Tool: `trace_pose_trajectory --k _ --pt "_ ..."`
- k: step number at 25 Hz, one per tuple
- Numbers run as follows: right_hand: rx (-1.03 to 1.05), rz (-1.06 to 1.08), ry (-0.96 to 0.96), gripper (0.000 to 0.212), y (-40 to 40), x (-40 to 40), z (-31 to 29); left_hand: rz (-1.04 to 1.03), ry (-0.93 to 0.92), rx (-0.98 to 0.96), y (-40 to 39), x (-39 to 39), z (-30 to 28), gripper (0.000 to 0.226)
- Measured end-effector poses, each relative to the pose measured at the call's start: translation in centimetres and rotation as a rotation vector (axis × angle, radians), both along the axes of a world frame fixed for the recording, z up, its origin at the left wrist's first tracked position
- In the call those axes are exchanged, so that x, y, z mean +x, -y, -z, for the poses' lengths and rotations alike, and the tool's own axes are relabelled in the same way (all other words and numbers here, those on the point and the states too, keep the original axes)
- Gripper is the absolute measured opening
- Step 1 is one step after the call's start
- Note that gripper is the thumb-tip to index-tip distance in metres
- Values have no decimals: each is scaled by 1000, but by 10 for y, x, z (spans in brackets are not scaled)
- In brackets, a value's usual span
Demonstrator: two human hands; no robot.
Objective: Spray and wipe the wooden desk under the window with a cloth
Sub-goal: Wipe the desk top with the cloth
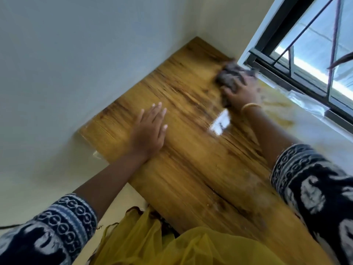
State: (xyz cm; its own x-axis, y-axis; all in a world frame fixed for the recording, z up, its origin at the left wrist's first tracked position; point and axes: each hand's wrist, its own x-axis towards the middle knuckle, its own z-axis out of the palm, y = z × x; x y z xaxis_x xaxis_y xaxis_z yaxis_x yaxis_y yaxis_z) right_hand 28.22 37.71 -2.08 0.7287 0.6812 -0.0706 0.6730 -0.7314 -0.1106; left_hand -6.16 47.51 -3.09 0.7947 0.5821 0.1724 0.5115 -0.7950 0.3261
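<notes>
Here, glossy streaked wooden desk (191, 169), right hand (241, 95) clutching dark cloth (230, 76), left hand (149, 131) flat

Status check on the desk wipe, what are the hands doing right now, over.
Right hand grips dark cloth on wooden desk, far corner by window. Left hand flat on desk, fingers straight. Nothing in the way.

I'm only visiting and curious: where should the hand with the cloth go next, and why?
Probably draw the cloth back from the window corner toward the body. The right hand presses it at the desk's far edge, and a wet patch glints nearer. The left hand rests flat, bracing.
</notes>
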Motion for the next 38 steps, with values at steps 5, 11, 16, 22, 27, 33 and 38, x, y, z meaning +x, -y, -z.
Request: trace_pose_trajectory --k 5,11,16,22,27,33,38 --pt "-53 301 -67 74 47 26 -8 156 -37 -55 49 48 6 58" --pt "-46 -351 -19 66 117 -137 5 148 -183 16 49 54 14 61" --pt "-51 -146 -11 75 91 -69 -4 165 -198 39 45 53 16 61" --pt "-86 468 -83 79 115 65 -9 156 -178 14 44 55 17 58" --pt "-44 163 -46 70 101 -19 -5 149 -168 18 44 59 16 57" --pt "-59 -366 -92 67 162 -199 -2 146 -168 15 44 59 15 58" --pt "6 55 -23 75 142 -68 -14 146 -150 -6 44 59 16 55"
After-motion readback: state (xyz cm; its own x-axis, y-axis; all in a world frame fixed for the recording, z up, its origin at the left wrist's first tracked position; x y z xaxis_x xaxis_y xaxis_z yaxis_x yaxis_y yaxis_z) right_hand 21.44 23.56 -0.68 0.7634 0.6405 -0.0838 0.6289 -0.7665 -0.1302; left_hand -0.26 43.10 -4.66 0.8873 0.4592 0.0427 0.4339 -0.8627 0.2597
